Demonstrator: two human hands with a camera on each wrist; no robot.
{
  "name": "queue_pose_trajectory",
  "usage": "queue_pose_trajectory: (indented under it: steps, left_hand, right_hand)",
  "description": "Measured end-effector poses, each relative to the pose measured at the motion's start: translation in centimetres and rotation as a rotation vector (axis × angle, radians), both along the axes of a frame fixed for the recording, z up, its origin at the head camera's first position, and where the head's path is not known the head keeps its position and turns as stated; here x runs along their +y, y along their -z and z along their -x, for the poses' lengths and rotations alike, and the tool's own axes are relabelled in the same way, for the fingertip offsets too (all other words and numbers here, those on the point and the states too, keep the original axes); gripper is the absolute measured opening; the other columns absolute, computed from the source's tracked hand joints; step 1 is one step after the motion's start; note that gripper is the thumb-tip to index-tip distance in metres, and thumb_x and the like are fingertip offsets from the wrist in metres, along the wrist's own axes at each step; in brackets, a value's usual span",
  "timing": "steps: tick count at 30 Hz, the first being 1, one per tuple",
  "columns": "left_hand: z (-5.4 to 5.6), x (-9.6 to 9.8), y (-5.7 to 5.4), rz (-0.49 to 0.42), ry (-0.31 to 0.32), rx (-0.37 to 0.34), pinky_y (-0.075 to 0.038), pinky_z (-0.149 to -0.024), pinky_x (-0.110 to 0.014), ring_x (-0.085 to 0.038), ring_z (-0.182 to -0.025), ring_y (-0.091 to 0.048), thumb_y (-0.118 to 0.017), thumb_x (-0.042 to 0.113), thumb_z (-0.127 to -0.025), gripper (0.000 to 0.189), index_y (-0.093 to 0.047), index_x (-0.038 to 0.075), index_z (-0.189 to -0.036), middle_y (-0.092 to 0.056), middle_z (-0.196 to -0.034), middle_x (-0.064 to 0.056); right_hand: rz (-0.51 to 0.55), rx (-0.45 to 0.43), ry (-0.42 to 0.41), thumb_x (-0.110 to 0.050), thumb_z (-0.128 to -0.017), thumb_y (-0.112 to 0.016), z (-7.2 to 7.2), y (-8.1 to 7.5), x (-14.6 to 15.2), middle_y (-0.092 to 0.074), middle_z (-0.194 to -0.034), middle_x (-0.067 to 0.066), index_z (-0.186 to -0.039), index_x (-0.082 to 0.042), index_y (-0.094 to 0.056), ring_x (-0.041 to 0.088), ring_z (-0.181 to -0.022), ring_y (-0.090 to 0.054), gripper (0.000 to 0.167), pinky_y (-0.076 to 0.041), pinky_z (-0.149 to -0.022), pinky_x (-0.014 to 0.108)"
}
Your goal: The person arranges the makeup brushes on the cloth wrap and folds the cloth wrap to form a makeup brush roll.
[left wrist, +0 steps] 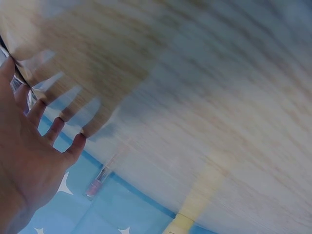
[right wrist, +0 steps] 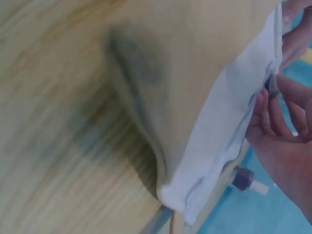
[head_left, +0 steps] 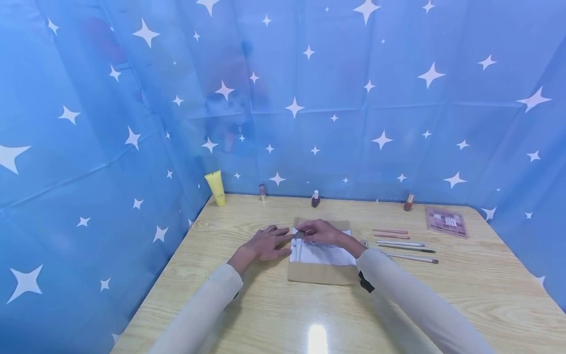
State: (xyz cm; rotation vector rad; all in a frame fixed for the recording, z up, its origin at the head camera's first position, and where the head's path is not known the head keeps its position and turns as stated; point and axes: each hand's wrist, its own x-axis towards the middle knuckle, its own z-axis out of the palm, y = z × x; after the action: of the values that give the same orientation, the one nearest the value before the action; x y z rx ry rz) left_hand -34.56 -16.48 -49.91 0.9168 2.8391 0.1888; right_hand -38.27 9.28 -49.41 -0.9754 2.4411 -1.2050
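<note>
Cardboard box (head_left: 322, 274) beside the loosely spread left hand (head_left: 267, 244): steady lightly; pinching the makeup brush (head_left: 299, 242) near its bristles with the right hand (head_left: 322, 232), avoid rumpling white lining (head_left: 327, 255) beneath.

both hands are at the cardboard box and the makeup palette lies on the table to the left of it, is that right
Not quite: the makeup palette lies to the right of the cardboard box, not the left, as the head view shows. It is on the table, with the left hand and right hand at the box.
</note>
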Motion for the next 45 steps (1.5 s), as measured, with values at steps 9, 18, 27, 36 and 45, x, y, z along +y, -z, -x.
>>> queue_pose_trajectory:
  steps: [9, 18, 27, 36, 45]
  left_hand:
    - [-0.2, 0.2, 0.0, 0.003, 0.009, 0.005, -0.026, -0.119, -0.066, -0.039, -0.155, -0.024, -0.044, 0.06, -0.106, 0.064, -0.038, 0.031, -0.162, -0.031, -0.17, -0.001]
    - [-0.4, 0.5, -0.2, 0.022, 0.0, -0.001, -0.026, -0.12, -0.066, -0.038, -0.156, -0.023, -0.044, 0.065, -0.104, 0.068, -0.036, 0.033, -0.163, -0.029, -0.17, 0.0]
    - [-0.4, 0.5, -0.2, 0.025, -0.002, -0.008, -0.026, -0.12, -0.065, -0.039, -0.156, -0.023, -0.046, 0.068, -0.101, 0.072, -0.035, 0.033, -0.163, -0.028, -0.171, 0.001]
    - [-0.4, 0.4, -0.1, 0.014, 0.007, -0.009, -0.027, -0.119, -0.066, -0.04, -0.156, -0.023, -0.047, 0.068, -0.101, 0.072, -0.036, 0.032, -0.163, -0.029, -0.17, -0.001]
    - [-0.6, 0.4, -0.3, 0.002, 0.015, -0.011, -0.028, -0.118, -0.068, -0.042, -0.154, -0.025, -0.048, 0.067, -0.102, 0.073, -0.038, 0.029, -0.163, -0.031, -0.169, -0.004]
  right_hand:
    - [0.077, 0.003, -0.047, 0.012, -0.097, -0.061, -0.6, -1.3, 2.5, -0.063, -0.128, 0.038, -0.133, 0.021, -0.055, 0.052, -0.119, -0.063, 0.037, -0.055, -0.101, 0.048]
    - [0.066, 0.01, -0.062, 0.009, -0.099, -0.062, -1.4, -2.6, 5.7, -0.061, -0.128, 0.039, -0.134, 0.02, -0.055, 0.054, -0.119, -0.061, 0.037, -0.055, -0.1, 0.047]
    - [0.069, 0.082, -0.075, 0.008, -0.099, -0.063, -2.8, -3.5, 8.1, -0.063, -0.124, 0.039, -0.131, 0.02, -0.057, 0.056, -0.114, -0.063, 0.035, -0.056, -0.098, 0.051]
    - [0.064, 0.088, -0.051, 0.006, -0.099, -0.065, -4.2, -4.2, 10.2, -0.065, -0.124, 0.036, -0.132, 0.013, -0.061, 0.056, -0.113, -0.063, 0.035, -0.058, -0.095, 0.045]
    - [0.079, 0.055, -0.022, 0.006, -0.098, -0.066, -5.2, -4.7, 12.9, -0.063, -0.127, 0.038, -0.134, 0.016, -0.058, 0.059, -0.115, -0.061, 0.038, -0.058, -0.096, 0.041]
